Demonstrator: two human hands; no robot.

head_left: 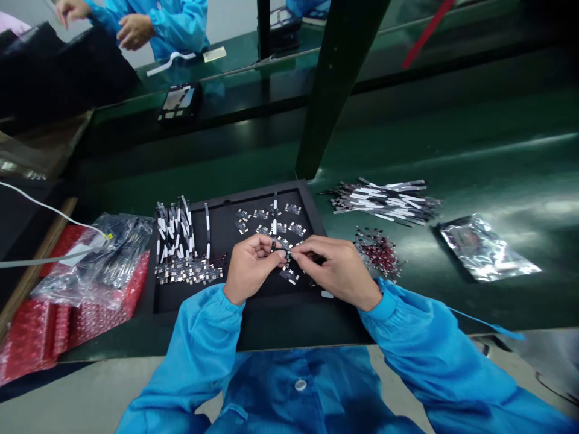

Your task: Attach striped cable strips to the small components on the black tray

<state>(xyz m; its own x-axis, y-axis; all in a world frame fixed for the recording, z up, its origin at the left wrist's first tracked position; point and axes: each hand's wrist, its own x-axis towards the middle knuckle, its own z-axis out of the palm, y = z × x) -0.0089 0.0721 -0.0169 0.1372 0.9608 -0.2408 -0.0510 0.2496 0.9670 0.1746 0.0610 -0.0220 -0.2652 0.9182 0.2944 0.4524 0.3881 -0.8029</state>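
Note:
My left hand (254,265) is closed in a pinch on a small circuit board with a black-and-white flex strip (274,224) standing up from it. The fingertips of my right hand (337,265) are pinched together at the board's right side; whatever lies between them is too small to make out. Both hands are above a black tray (190,302). Several loose circuit boards (261,214) lie in it around my hands. At the tray's left, boards with strips attached (174,232) are gathered in a cluster.
Right of the tray lie a pile of flex strips (384,202), a heap of tiny red-and-black parts (380,253) and a silver bag (488,247). Clear plastic bags (99,259) rest on red bubble wrap (85,319) at left. A green post (335,90) rises behind. Across the bench is a co-worker's hand (136,31).

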